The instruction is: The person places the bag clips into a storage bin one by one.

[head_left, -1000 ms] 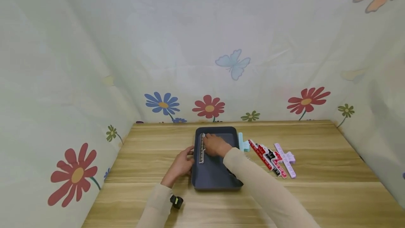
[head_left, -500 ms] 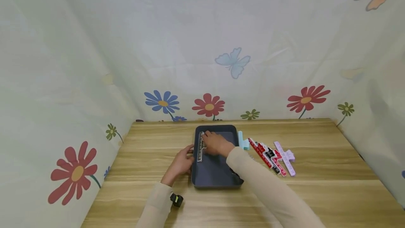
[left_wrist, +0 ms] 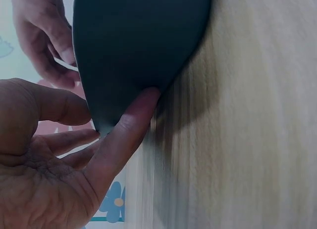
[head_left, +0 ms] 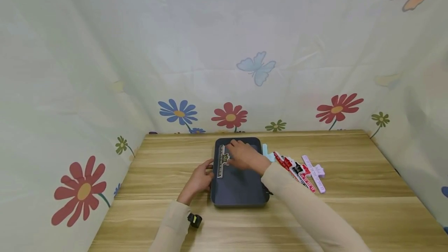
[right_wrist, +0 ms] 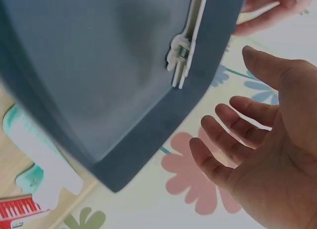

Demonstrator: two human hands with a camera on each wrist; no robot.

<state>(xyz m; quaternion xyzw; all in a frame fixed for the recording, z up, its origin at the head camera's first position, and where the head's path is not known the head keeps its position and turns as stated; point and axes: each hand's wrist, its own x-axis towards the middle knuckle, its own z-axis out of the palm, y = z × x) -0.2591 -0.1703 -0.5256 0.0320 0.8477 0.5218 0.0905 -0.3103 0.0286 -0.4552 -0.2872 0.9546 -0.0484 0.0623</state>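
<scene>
A long black clip with white edging (head_left: 221,162) lies lengthwise inside the dark rectangular tray (head_left: 239,189), along its left wall. My right hand (head_left: 243,155) hovers over the upper part of the tray, just right of the clip. The right wrist view shows that hand's fingers (right_wrist: 218,164) spread loosely, with nothing in them. My left hand (head_left: 198,178) is at the tray's left side. In the left wrist view its extended fingers (left_wrist: 133,115) touch the outer wall of the tray and its rim.
Close to the tray's right side lies a light blue clip (head_left: 268,154). Several red, black and white clips (head_left: 301,171) lie overlapping further right, then a lilac clip (head_left: 314,174). A flower-printed curtain (head_left: 196,49) rises behind the wooden table (head_left: 367,174).
My right hand has let go of the clip in the tray and moved a little to the right, uncovering the clip's middle. The left hand stays at the tray's side.
</scene>
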